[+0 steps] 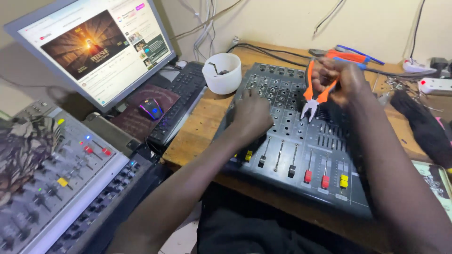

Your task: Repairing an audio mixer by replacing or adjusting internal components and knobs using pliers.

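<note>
Head view: mixer (301, 141) at the worktop (202, 127) front edge.
Right hand (341, 82): clenched on orange pliers (313, 96), nose down, just above the mixer's knobs.
Left hand (252, 115): fingers curled, resting on the mixer's left half.
Cup (222, 73): white, just beyond the mixer's far-left corner.

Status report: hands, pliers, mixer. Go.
Right hand gripping orange-handled pliers, tips down over grey mixer. Left hand flat on mixer panel. White cup beside mixer, clear of hands.
</note>
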